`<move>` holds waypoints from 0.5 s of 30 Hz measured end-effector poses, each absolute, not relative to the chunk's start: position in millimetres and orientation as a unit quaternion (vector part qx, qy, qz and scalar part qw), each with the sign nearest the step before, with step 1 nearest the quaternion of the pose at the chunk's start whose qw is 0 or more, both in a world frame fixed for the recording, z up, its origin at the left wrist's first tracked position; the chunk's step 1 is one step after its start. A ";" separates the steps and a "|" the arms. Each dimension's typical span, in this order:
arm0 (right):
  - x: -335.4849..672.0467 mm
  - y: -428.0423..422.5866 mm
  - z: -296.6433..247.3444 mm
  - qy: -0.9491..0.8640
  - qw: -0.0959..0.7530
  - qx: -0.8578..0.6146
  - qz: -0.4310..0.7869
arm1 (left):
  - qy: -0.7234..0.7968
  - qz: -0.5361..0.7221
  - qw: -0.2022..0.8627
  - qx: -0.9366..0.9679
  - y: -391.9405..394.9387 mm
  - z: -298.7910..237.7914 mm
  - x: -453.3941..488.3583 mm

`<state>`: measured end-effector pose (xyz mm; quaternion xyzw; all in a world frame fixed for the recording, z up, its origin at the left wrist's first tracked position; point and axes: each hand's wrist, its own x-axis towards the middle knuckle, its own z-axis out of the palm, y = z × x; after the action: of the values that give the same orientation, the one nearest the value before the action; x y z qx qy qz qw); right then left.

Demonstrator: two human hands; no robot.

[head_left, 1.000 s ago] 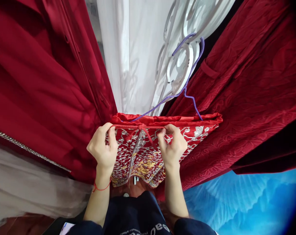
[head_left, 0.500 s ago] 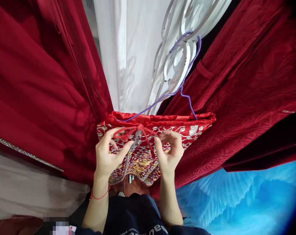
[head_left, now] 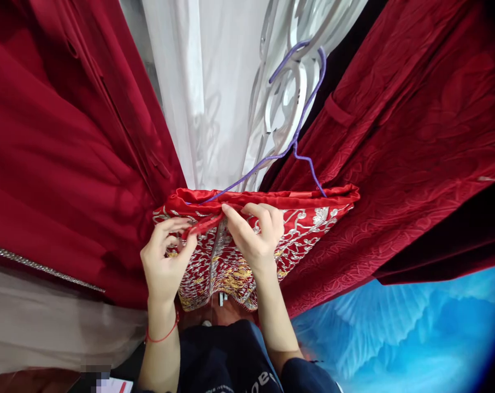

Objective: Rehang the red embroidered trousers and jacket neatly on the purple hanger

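A red skirt-like garment (head_left: 313, 221) with silver and gold embroidery hangs from a purple wire hanger (head_left: 267, 159). Its gathered red satin waistband (head_left: 272, 200) runs across the top. My left hand (head_left: 165, 262) pinches the looped end of a red drawstring (head_left: 208, 224) at the left of the garment's front. My right hand (head_left: 258, 240) is closed at the drawstring's tied spot, its thumb tip against the waistband's lower edge. The knot and the cord inside the right fingers are mostly hidden.
The hanger hooks onto a white scrolled metal frame (head_left: 286, 109) before a white curtain (head_left: 223, 82). Dark red garments hang at left (head_left: 67, 164) and right (head_left: 403, 147). A blue picture surface (head_left: 395, 333) is at lower right, pale fabric (head_left: 46, 322) at lower left.
My right hand has moved left and up from the bow's right side to its middle, covering the knot. My left hand has shifted slightly left and down, drawing the loop out leftward.
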<state>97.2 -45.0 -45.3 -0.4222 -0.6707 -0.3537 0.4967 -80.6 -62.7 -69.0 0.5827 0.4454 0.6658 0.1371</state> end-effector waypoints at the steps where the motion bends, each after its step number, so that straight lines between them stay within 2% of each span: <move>1: 98.3 -44.3 -44.8 -0.673 0.497 -0.419 -0.353 | 0.448 0.662 0.142 0.583 -63.4 -70.4 -82.8; 5: 103.7 -47.7 -43.2 -0.707 0.521 -0.382 -0.287 | 0.462 0.603 0.124 0.638 -69.4 -70.2 -88.0; 10: 112.2 -59.7 -49.8 -0.632 0.633 -0.403 -0.193 | 0.421 0.615 0.008 0.666 -76.6 -56.7 -85.8; 12: 112.0 -63.5 -51.7 -0.638 0.631 -0.424 -0.121 | 0.406 0.621 -0.022 0.670 -76.4 -53.1 -83.2; 15: 106.9 -66.6 -52.0 -0.672 0.615 -0.412 -0.011 | 0.366 0.628 -0.003 0.686 -73.2 -54.8 -77.5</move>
<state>106.9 -66.6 -52.0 -0.4123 -0.6725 -0.0109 0.6146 -77.5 -73.2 -54.8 0.6864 0.3664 0.6282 -0.0027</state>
